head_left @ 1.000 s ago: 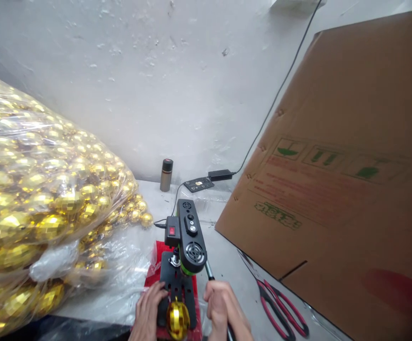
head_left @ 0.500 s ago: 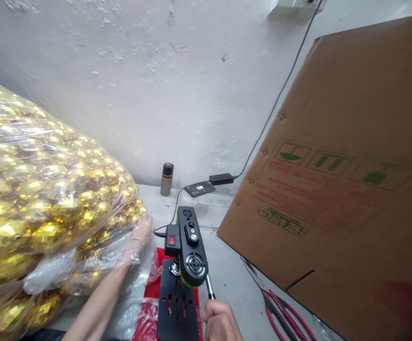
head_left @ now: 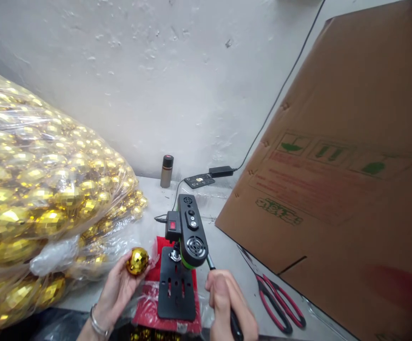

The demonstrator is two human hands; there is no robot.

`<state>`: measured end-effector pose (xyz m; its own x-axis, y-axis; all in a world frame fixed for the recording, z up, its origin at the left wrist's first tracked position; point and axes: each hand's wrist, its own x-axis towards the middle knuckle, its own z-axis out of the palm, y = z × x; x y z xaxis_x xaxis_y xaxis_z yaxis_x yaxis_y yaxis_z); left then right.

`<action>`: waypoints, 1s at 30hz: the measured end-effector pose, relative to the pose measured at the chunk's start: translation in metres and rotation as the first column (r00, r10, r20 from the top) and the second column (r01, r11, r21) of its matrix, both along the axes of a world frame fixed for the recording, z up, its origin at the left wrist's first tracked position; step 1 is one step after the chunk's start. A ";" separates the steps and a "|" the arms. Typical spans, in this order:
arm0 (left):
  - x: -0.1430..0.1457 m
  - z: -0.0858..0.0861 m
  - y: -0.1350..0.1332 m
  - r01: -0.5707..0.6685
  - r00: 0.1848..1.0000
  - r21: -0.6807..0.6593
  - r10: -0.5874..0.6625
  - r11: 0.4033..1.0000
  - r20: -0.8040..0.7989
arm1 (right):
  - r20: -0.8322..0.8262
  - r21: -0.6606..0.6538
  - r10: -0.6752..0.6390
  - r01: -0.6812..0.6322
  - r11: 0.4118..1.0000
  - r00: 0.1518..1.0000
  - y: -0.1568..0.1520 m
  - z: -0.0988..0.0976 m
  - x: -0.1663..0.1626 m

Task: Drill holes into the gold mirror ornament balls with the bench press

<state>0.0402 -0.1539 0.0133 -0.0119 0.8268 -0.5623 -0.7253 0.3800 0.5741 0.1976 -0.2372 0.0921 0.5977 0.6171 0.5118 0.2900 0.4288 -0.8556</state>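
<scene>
My left hand (head_left: pixel 119 286) holds a small gold faceted ball (head_left: pixel 137 261) in its fingertips, just left of a small black and green bench press (head_left: pixel 188 237). The press stands on a black slotted base plate (head_left: pixel 176 290) over a red mat (head_left: pixel 149 310). Its lever handle (head_left: pixel 232 322) is wrapped in my right hand (head_left: pixel 227 303), at the lower right of the machine. A big clear plastic bag (head_left: pixel 39 199) full of gold balls fills the left side, its open end close to my left hand.
A large cardboard box (head_left: pixel 337 161) leans at the right. Red-handled scissors (head_left: pixel 280 303) lie beside it. A small brown bottle (head_left: pixel 166 171), a black power adapter (head_left: pixel 220 171) with a cable and a flat black controller (head_left: pixel 199 180) sit by the white wall.
My left hand has drawn back from the bag's opening with one gold ball and now holds it beside the press. My right hand has stayed on the lever.
</scene>
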 end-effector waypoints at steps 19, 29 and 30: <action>0.050 -0.057 -0.029 0.162 0.980 0.124 -0.145 0.979 -0.139 | 0.334 0.025 0.161 -0.179 0.984 0.929 0.002 -0.010 0.033; 0.065 -0.099 -0.031 0.359 0.667 0.374 0.045 0.855 -0.744 | 0.178 -0.016 0.118 -0.117 0.993 0.977 -0.004 -0.010 0.017; 0.067 -0.101 -0.032 0.380 0.622 0.381 0.071 0.843 -0.780 | 0.177 -0.016 0.121 -0.120 0.993 0.977 -0.004 -0.010 0.017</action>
<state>0.1067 -0.1862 -0.0875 -0.0776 0.9960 0.0447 0.0861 -0.0379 0.9956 0.2142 -0.2411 0.0821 0.4184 0.6822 0.5996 0.3840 0.4654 -0.7975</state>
